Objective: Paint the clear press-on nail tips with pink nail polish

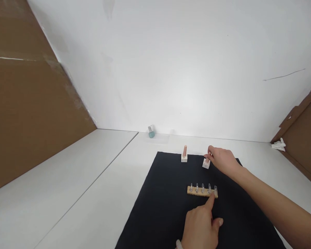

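Note:
A black mat (155, 207) lies on the white table. On it sits a wooden strip (194, 191) holding several clear nail tips upright. My left hand (199, 231) is low in view, index finger stretched out and touching the strip's right end, thumb out to the side, the other fingers curled; it holds nothing. My right hand (223, 159) reaches to the mat's far edge, fingers pinched around a pink practice finger on a white block (206, 164). A second pink finger on a white block (184, 154) stands upright to its left, untouched.
A teal nail polish bottle (151, 132) stands by the back wall on a clear sheet. Brown cardboard panels (28, 114) close in the left and right sides. A crumpled white tissue (279, 145) lies at the right by the cardboard.

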Motion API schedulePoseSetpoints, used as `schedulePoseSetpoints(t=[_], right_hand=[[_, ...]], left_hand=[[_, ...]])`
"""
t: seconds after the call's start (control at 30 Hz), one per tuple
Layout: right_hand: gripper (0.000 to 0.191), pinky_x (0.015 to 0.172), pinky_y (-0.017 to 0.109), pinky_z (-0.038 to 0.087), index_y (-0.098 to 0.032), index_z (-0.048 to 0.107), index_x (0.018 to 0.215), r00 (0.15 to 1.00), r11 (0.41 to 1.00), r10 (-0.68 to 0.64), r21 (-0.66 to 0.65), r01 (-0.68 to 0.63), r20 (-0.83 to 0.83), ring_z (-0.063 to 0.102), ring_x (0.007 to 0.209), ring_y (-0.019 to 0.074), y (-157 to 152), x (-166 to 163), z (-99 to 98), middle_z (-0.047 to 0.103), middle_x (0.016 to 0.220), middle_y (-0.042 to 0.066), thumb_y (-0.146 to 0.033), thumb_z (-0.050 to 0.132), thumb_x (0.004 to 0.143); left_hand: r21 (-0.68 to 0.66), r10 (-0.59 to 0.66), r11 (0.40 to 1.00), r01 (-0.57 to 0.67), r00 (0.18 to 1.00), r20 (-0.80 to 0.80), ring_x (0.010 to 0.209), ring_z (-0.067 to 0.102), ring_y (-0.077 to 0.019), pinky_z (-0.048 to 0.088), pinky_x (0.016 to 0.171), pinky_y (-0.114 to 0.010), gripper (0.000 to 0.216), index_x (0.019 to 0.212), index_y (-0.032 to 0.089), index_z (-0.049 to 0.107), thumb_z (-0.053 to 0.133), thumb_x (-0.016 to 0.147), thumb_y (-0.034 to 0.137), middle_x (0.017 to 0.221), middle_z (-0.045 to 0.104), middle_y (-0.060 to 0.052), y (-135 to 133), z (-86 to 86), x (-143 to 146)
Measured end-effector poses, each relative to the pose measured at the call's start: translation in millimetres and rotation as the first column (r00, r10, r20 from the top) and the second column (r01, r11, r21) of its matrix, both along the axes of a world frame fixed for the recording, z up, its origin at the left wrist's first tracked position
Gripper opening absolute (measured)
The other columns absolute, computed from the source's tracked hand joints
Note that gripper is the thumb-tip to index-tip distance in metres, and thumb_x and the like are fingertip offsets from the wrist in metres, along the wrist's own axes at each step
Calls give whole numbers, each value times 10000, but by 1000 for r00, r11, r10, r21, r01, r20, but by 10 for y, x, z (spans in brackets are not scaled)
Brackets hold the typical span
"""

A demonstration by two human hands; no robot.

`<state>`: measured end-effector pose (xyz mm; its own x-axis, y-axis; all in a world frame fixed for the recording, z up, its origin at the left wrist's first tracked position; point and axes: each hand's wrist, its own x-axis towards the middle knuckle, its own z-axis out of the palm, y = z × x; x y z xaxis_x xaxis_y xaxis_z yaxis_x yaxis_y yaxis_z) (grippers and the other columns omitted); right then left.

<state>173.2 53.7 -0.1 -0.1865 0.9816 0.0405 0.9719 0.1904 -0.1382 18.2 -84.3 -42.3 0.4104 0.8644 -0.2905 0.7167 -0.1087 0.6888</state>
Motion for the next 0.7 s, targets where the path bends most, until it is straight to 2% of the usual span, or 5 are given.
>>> schedulePoseSetpoints(t=[0.23, 0.3, 0.43, 0.57, 0.7], right_hand=[[283, 764, 360, 523, -281, 594, 1315, 982, 993, 0, 118, 22, -186, 719, 854, 239, -315, 173, -9, 750, 1044, 56, -326, 506, 1049], [259, 721, 357, 509, -274, 642, 1161, 969, 989, -19, 140, 55, -245, 708, 819, 248, -535, 283, -93, 733, 1011, 62, -336, 415, 1052], [241, 602, 299, 519, -273, 683, 852, 936, 999, 16, 36, -4, -352, 659, 646, 190, -1029, 428, -399, 681, 851, 24, -338, 491, 983], [192, 631, 291, 541, -283, 740, 997, 828, 997, -78, -66, 50, -556, 654, 693, 196, -1296, 352, -664, 651, 835, 17, -400, 596, 947], [189, 673, 320, 511, -281, 754, 936, 747, 989, -149, -85, 123, -647, 617, 717, 211, -1257, 207, -733, 643, 827, 17, -434, 646, 906]], left_hand=[[-6, -6, 1000, 5, 999, -52, 1025, 769, -344, 566, 878, -402, 698, 1597, 151, 415, 599, 928, 222, 1101, 828, -135, -6, 70, -14], [-25, -47, 999, 45, 995, -92, 1017, 775, -365, 576, 864, -427, 707, 1617, 132, 365, 572, 947, 219, 1122, 821, -169, -7, 117, -35], [-44, -153, 988, 147, 968, -197, 1025, 772, -425, 583, 865, -508, 728, 1630, 100, 307, 559, 958, 221, 1108, 817, -221, -2, 205, -72], [-2, -193, 980, 199, 946, -259, 1000, 781, -427, 593, 856, -516, 716, 1630, 105, 308, 557, 971, 231, 1091, 823, -222, 15, 210, -88], [49, -210, 971, 234, 931, -299, 980, 786, -436, 601, 845, -547, 671, 1617, 131, 359, 554, 987, 255, 1083, 826, -219, 45, 182, -117]])
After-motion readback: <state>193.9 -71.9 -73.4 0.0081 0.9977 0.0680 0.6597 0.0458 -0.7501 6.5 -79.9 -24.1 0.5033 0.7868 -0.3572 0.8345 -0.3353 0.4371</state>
